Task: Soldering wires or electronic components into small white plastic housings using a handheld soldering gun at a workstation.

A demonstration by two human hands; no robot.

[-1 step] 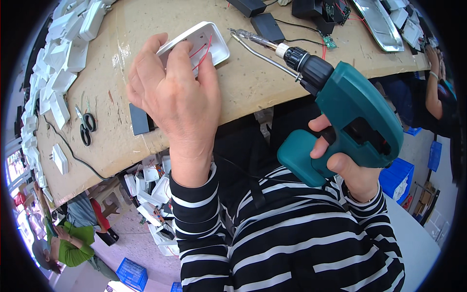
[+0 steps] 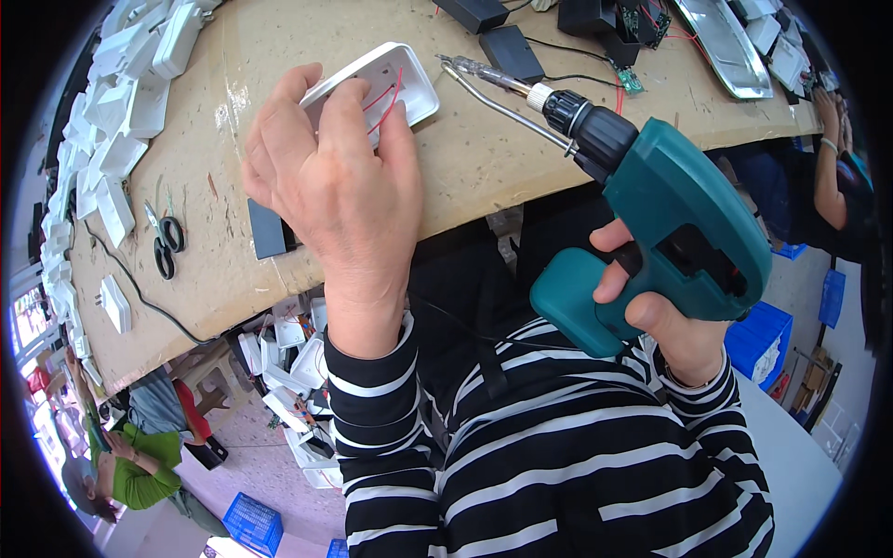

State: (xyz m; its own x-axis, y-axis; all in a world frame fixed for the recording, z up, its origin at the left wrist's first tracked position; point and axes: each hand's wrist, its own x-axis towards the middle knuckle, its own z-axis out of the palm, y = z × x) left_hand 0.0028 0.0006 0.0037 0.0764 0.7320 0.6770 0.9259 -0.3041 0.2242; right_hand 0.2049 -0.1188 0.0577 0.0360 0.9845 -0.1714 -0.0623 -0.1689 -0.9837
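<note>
My left hand (image 2: 337, 181) is closed around an open white plastic housing (image 2: 423, 91) on the table. Two thin red wires (image 2: 397, 99) stick up inside it, near my thumb and forefinger. Its left end and part of its inside are hidden by my fingers. In my right hand (image 2: 684, 339) is a teal soldering gun (image 2: 684, 172) with a black collar and a bent metal feed tube. My fingers wrap its handle, two of them at the dark trigger. The gun's tip points up and left, just right of the housing and apart from it. A dark flat block (image 2: 268, 230) lies beside my left wrist.
White housings (image 2: 121, 149) pile along the left edge, near black-handled scissors (image 2: 166, 244) and a white plug piece (image 2: 114, 305). Black boxes (image 2: 512, 53) with cables, a green circuit board (image 2: 631, 81) and a metal tray (image 2: 730, 51) lie at the back. Co-workers sit on both sides.
</note>
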